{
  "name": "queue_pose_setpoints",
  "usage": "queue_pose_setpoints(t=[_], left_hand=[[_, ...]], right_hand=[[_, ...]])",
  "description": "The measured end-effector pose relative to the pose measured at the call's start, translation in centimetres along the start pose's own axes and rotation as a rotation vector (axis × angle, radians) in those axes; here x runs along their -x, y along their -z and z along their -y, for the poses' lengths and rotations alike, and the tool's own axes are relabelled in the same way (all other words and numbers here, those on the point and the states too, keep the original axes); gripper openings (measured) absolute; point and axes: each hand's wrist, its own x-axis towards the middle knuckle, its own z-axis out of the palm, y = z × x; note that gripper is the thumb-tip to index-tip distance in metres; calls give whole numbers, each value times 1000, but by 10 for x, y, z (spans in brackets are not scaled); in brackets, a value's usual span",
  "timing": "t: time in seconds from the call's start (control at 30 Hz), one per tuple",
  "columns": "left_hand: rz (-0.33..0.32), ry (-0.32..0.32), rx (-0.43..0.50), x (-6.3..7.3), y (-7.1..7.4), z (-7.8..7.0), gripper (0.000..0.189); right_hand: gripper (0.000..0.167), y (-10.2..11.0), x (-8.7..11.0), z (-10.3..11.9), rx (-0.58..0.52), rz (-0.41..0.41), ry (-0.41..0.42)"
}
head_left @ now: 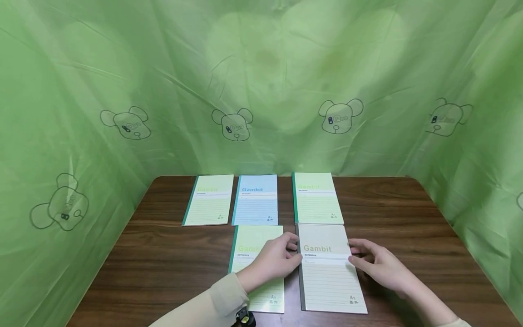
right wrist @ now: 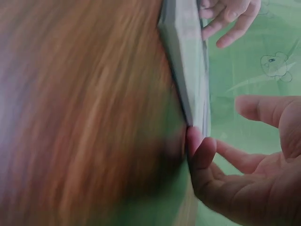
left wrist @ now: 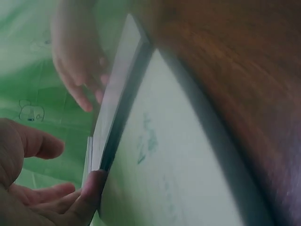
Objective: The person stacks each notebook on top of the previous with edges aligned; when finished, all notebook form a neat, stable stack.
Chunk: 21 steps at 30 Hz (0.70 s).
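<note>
A grey A5 notebook (head_left: 328,281) with a dark spine and the word Gambit on its cover lies at the front right of the table. Fingers of my left hand (head_left: 273,256) touch its left edge, the hand passing over a pale green notebook (head_left: 265,293). At the opposite edge is my right hand (head_left: 380,263), its fingertips against the notebook's side. Both wrist views show loosely bent fingers with the thumb apart: the left hand (left wrist: 51,195) beside the spine, the right hand (right wrist: 244,174) at the page edge.
Behind lie a green notebook (head_left: 210,209), a blue notebook (head_left: 256,209) and another green notebook (head_left: 318,206), its lower edge meeting the grey one's top. Brown wooden tabletop (head_left: 163,272) surrounds them. A green curtain (head_left: 286,68) printed with bear heads encloses the table's back and sides.
</note>
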Motion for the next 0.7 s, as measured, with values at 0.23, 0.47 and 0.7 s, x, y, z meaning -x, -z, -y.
queue_pose_setpoints(t=[0.23,0.47,0.7], left_hand=[[-63,30,70,-2,-9,1,44],[-131,62,324,-5,-16,3,64],[-167,-8,324,-5,-23,6,64]], right_hand=[[73,-3,0,5,-45,1,-55],[88,-5,-2,4,-79,-9,-94],[88,-7,-4,5,-63,-30,-86]])
